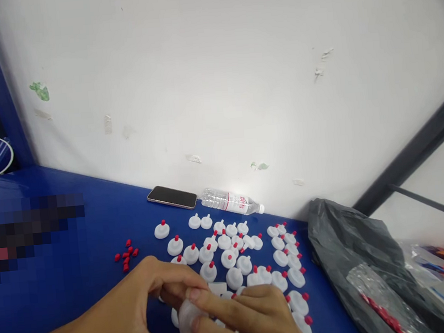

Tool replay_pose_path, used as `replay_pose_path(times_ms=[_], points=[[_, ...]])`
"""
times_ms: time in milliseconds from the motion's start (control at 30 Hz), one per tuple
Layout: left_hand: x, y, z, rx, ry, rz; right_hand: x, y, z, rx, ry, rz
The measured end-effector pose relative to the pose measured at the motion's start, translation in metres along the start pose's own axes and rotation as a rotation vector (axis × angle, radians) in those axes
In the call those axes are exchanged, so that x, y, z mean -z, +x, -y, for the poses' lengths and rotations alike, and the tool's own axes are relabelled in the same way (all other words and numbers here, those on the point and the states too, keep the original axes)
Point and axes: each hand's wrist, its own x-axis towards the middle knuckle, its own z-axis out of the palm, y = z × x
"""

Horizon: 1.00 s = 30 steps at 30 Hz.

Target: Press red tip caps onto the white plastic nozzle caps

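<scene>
At the bottom centre, my left hand (141,305) curls its thumb and fingers around a translucent white plastic nozzle cap (189,317). From the other side, the fingers of my right hand (254,314) press on the same cap. Its tip is hidden by the fingers. Beyond my hands many round white nozzle caps (208,272) stand on the blue table (75,221); many carry a small red tip, while several at the back have bare white spouts. A little pile of loose red tips (126,260) lies to the left of them.
Along the wall lie a black phone (172,197) and a clear water bottle (230,201) on its side. At right are a dark grey plastic bag (343,264) and a clear bag with red pieces (386,313). A blue post (0,82) rises at left.
</scene>
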Motion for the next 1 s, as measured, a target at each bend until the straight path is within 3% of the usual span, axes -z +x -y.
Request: replay_pose_path(times_ms=[67, 133, 267, 333, 533, 633, 767, 900, 1000], points=[[0.006, 0.006, 0.0, 0.021, -0.017, 0.004, 0.006, 0.008, -0.012, 0.016, 0.085, 0.082], [0.015, 0.018, -0.002, 0.019, 0.051, -0.042, 0.017, 0.018, -0.029, 0.013, 0.147, 0.078], [0.033, 0.045, 0.004, -0.139, 0.425, -0.089, 0.04, 0.025, -0.071, -0.296, -0.018, 0.057], [0.041, 0.053, 0.017, -0.266, 0.595, -0.14, 0.048, 0.021, -0.09, -0.494, -0.112, 0.128], [0.049, 0.056, 0.045, -0.27, 0.83, -0.047, 0.05, -0.001, -0.121, -0.843, -0.26, 0.584], [0.048, 0.055, 0.047, -0.211, 0.894, -0.024, 0.047, -0.008, -0.123, -0.885, -0.269, 0.735], [0.05, 0.058, 0.053, -0.167, 0.95, -0.003, 0.046, -0.009, -0.121, -0.878, -0.248, 0.807], [0.056, 0.062, 0.057, -0.104, 1.009, 0.007, 0.047, -0.001, -0.115, -0.848, -0.22, 0.701], [0.059, 0.064, 0.055, -0.067, 1.042, 0.043, 0.046, 0.005, -0.104, -0.705, -0.014, 0.603]])
